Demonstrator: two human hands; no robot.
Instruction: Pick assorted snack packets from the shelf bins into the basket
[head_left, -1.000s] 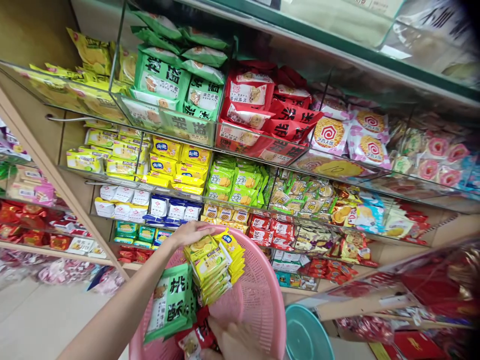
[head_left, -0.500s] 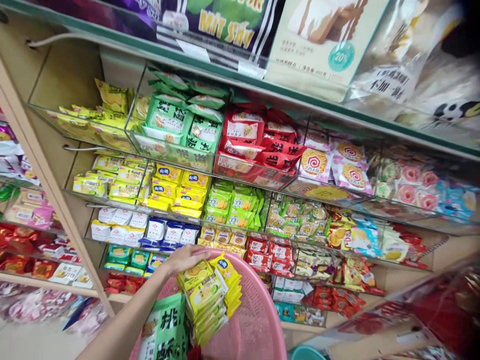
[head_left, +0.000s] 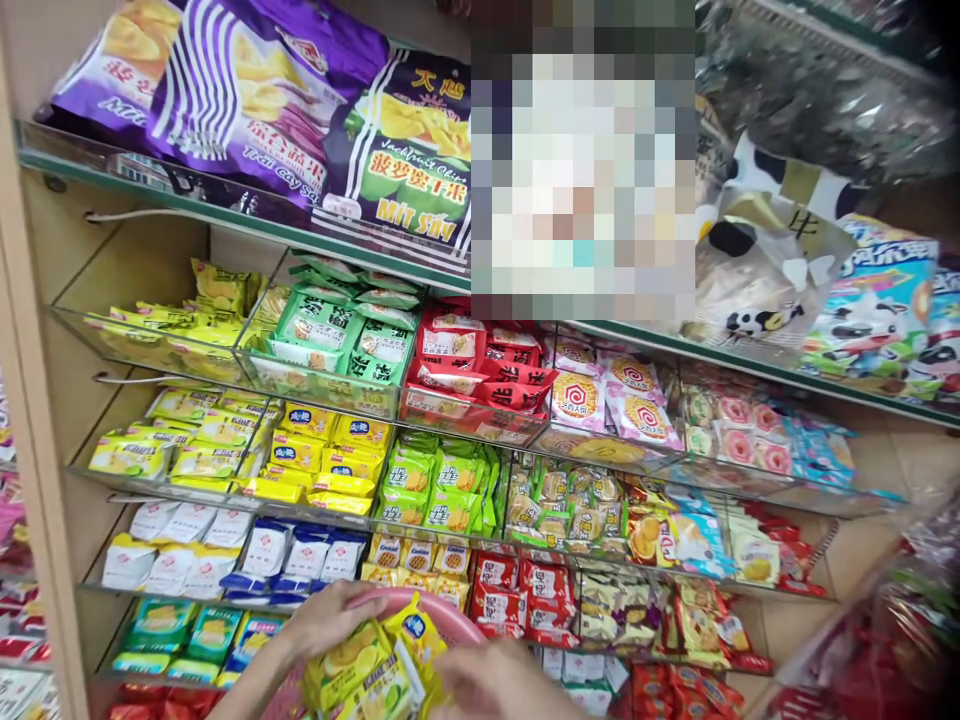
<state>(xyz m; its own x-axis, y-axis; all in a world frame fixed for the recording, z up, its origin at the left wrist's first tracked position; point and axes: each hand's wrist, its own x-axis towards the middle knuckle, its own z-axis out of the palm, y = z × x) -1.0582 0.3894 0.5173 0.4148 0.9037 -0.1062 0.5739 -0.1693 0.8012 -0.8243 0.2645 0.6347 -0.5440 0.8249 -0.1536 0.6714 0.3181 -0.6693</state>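
My left hand [head_left: 330, 618] is at the bottom of the view, fingers curled over a stack of yellow snack packets [head_left: 367, 670] held against the rim of a pink basket [head_left: 450, 622]. My right hand [head_left: 491, 680] sits just right of the packets at the bottom edge, knuckles toward the camera and fingers bent, touching the stack; whether it grips anything is hidden. Only a sliver of the basket rim shows.
Glass shelf trays hold rows of snack packs: green packs [head_left: 337, 335], red packs [head_left: 480, 365], yellow packs [head_left: 322, 460], white and blue packs [head_left: 247, 555]. Large chip bags [head_left: 255, 110] lie on the top shelf. A wooden upright [head_left: 30, 420] stands at left.
The view has tilted upward, so the basket and hands have sunk to the bottom edge and the top shelf has appeared. My right hand has come up beside the yellow packets.
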